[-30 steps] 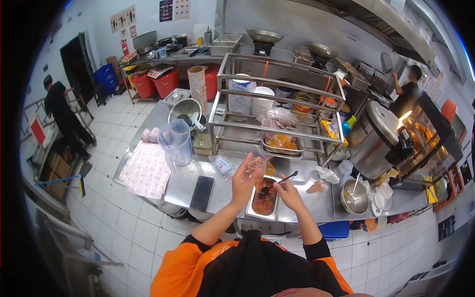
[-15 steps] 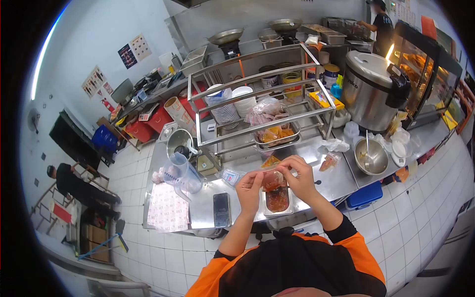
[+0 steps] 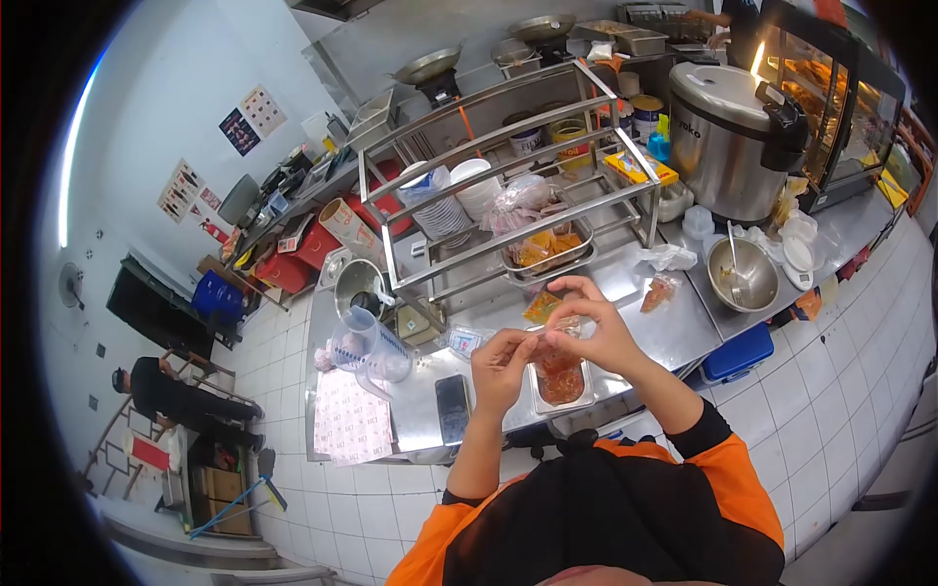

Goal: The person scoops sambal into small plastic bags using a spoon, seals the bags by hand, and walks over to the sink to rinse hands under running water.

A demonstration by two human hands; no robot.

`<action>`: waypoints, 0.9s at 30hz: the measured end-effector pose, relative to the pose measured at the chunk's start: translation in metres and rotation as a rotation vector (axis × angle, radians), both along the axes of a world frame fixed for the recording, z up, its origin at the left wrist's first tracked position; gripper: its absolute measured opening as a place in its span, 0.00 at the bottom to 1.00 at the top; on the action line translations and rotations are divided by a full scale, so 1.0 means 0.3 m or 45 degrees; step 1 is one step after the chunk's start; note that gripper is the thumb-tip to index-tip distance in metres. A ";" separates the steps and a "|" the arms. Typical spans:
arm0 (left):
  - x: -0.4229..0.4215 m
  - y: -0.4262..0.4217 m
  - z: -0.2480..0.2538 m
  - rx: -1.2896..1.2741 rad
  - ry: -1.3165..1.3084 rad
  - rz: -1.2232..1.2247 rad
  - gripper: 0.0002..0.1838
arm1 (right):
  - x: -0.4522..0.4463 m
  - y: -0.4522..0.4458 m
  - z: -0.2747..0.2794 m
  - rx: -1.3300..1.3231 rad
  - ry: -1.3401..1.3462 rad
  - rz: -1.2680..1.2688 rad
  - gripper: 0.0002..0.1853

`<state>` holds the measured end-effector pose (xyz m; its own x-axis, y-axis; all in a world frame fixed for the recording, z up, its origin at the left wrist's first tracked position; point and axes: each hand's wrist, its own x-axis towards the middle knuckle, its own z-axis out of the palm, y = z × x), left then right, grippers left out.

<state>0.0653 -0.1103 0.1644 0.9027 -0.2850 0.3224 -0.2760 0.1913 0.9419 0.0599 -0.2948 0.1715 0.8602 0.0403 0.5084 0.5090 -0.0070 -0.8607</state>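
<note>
Head view: left hand [image 3: 500,363] and right hand [image 3: 598,337] together, fingertips pinching an apparently clear sauce bag [image 3: 559,358]. Steel pan [image 3: 565,406] of red sauce lies below, bodyward; long axis runs away from body, right hand nearer.

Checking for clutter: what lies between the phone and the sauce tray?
The head view shows the left hand between the phone and the sauce tray; the counter visible around it there is bare.

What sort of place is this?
Most likely a commercial kitchen, perhaps a takeaway: large steel cooker, glass food display case, and woks along the back.
</note>
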 end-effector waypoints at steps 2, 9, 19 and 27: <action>0.006 0.007 -0.004 0.031 -0.025 0.005 0.05 | 0.010 0.007 -0.007 -0.009 0.014 0.021 0.06; 0.001 0.063 -0.012 0.283 -0.130 0.098 0.05 | 0.051 0.065 -0.053 -0.022 0.046 0.075 0.06; -0.016 0.225 -0.021 0.357 -0.124 0.119 0.05 | 0.068 0.174 -0.106 0.099 0.234 0.185 0.07; -0.012 0.185 -0.074 0.303 -0.139 0.169 0.06 | 0.032 0.082 -0.085 0.154 0.376 0.161 0.05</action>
